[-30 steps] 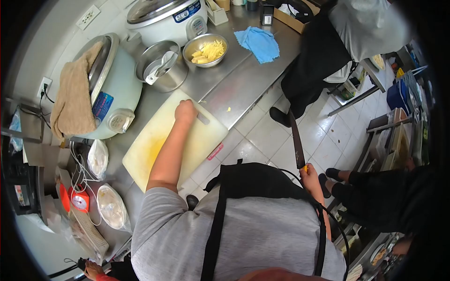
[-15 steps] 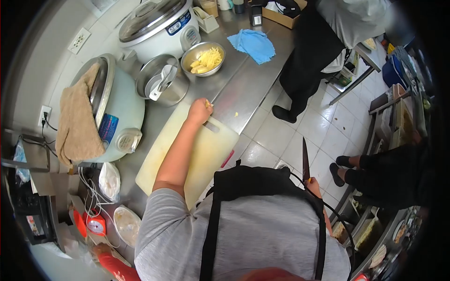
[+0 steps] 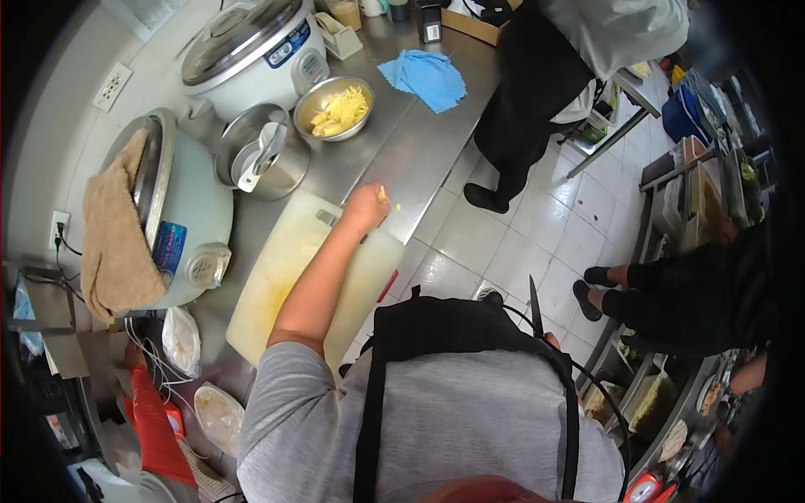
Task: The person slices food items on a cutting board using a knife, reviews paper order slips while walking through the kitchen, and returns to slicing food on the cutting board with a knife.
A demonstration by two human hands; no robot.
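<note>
Head view: left hand [image 3: 367, 210] is curled around yellow food pieces [image 3: 381, 194] at the far edge of an off-white rectangular plastic cutting board [image 3: 277, 256]. Right hand [image 3: 551, 340], mostly hidden, grips 1 pointed metal knife [image 3: 535, 305], apart from the board.

Cutting board [image 3: 289, 247] on steel counter [image 3: 412, 155]

The wall [image 3: 59, 159] is pale. The shiny tiled floor [image 3: 470, 233] runs beside a gray metal surface [image 3: 412, 166].
</note>
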